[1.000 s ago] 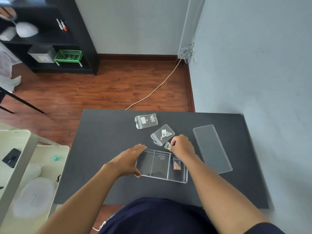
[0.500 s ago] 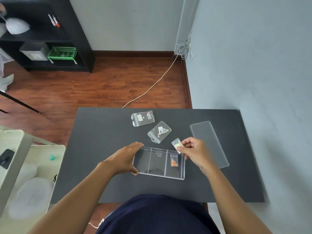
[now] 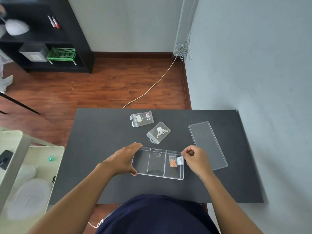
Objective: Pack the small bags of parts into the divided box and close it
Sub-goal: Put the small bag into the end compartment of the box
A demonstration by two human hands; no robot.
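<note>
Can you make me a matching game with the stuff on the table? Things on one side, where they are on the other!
Things:
1. orange-bits bag
2. clear lid
3. left hand
4. tiny silvery bag

Places:
A. flat on the table, right of the box
B. pinched by the right hand
C. lying in the box's right compartment
D. holding the divided box at its left end

Pairs: 1-C, 2-A, 3-D, 4-B

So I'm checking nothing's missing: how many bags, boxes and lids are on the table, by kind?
Large bags loose on table: 2
Small bags at box's right compartment: 2
Divided box: 1
Lid: 1
Total: 6
</note>
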